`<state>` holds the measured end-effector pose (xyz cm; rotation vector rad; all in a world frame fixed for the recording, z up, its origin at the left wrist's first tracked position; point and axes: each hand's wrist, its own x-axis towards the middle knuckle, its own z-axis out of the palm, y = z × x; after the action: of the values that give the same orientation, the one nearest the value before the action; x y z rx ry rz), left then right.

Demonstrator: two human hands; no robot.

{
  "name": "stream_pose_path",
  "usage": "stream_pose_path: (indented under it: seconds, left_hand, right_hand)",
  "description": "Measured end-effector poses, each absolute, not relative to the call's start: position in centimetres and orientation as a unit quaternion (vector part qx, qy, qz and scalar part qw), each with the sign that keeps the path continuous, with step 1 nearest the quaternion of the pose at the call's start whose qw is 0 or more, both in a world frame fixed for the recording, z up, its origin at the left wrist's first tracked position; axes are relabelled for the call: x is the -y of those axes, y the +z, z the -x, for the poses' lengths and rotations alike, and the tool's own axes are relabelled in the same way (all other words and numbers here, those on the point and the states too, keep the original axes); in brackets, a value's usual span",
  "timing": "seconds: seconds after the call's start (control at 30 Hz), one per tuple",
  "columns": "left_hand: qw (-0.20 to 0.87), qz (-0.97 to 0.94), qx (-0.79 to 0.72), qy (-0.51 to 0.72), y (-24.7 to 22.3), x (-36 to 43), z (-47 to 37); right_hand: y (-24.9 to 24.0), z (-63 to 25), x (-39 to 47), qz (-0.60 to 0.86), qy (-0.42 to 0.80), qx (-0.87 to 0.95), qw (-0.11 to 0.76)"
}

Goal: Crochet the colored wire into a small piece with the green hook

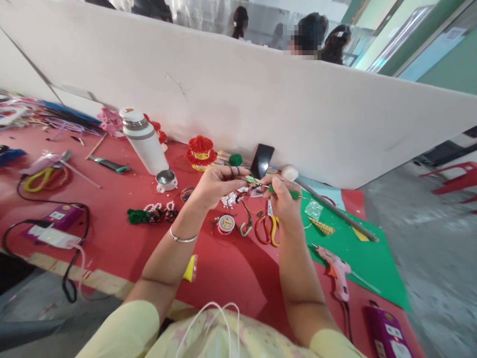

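While closed, right hand (283, 198) round tool (295, 195)

Right grip (283, 198) closed round green-handled tool (295, 195); left grip (216, 188) at its tip. Scissors (271, 215) below right grip; phone (263, 160) beyond.

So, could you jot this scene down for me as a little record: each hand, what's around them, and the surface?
Left hand: dark strand looped around it
Right hand: holding a green-handled tool, its thin metal shaft pointing toward the left hand
Nearer the wearer: white spool; scissors with red and yellow handles
Beyond the hands: dark phone, near the white divider
Left side: white bottle
Right side: pink glue gun
Surface: red tabletop, partly under a green sheet
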<state>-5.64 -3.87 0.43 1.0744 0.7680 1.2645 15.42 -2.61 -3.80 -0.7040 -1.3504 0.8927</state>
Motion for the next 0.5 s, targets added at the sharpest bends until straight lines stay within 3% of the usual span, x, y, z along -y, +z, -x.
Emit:
stream_pose_path:
  seconds: [0.5]
  left_hand:
    - [0.559, -0.498, -0.357, 0.558, 0.0, 3.7, 5.7]
  right_hand:
    - [-2.4, -15.4, 3.5, 0.321, 0.353, 0.639, 0.603]
